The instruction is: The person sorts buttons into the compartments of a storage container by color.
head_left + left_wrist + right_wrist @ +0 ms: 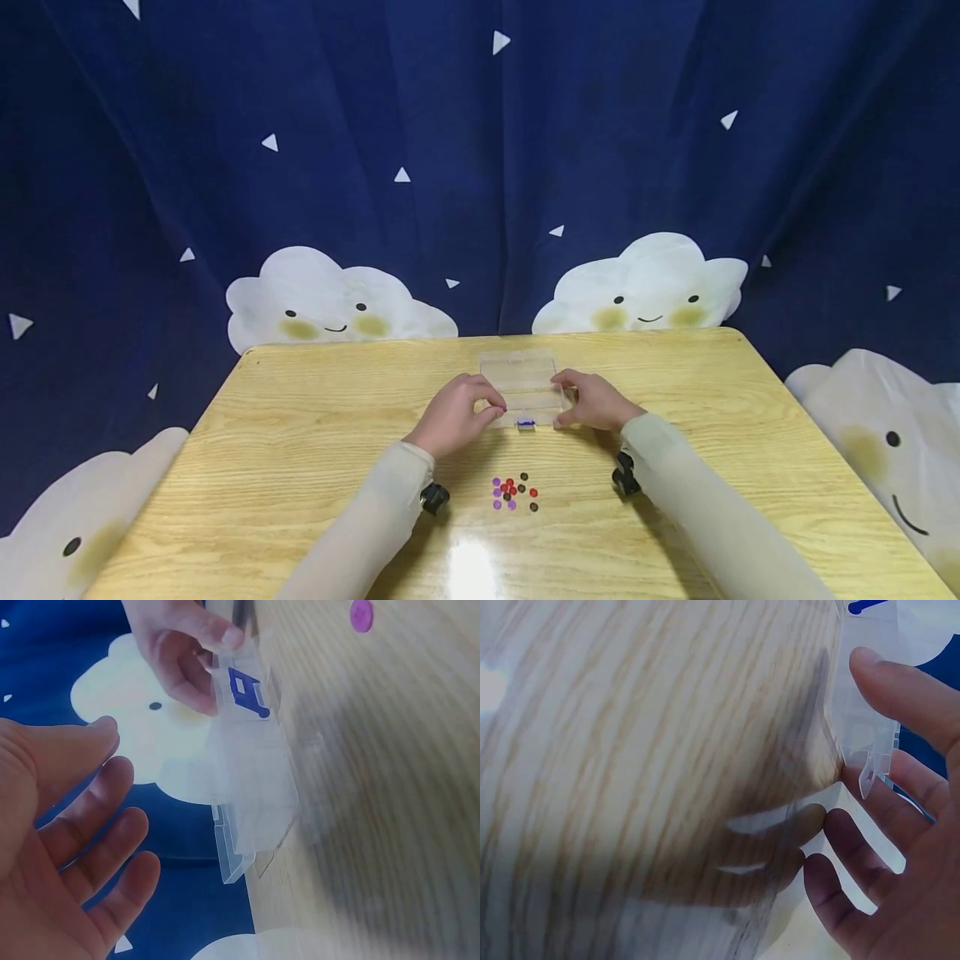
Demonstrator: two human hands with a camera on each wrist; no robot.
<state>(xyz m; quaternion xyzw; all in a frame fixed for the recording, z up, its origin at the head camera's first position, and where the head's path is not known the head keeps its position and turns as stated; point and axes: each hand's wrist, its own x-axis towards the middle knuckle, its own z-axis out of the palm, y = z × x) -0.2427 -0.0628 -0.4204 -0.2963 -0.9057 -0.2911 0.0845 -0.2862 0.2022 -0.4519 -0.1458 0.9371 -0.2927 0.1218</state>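
And here, near the far side of the wooden table (315,433), a clear plastic box (522,400) is being worked on from both ends. On the right, its end is gripped by the right hand (598,402), the thumb laid against the front wall and the fingers spread round the end, a moderately wide hold on the box. Across at the left, the fingers of the left hand (456,414) are brought together in a narrow pinch: a small magenta piece (505,408) is held at the very tips of thumb and forefinger, right at the box's near left edge, though in the left wrist view it cannot be made out. The clear lid (517,367) is seen tipped back at the far side, and the front is marked by a blue clasp (526,424). Nearer the person, well apart from the box, a loose cluster of small round pieces (513,491) is spread on the wood, purple, red and dark ones mixed, some touching. Both forearms are covered by pale sleeves (367,521), with a dark device (435,498) worn at each wrist, and everything is backed by a navy curtain (450,100) printed with smiling clouds (330,292) and white triangles.
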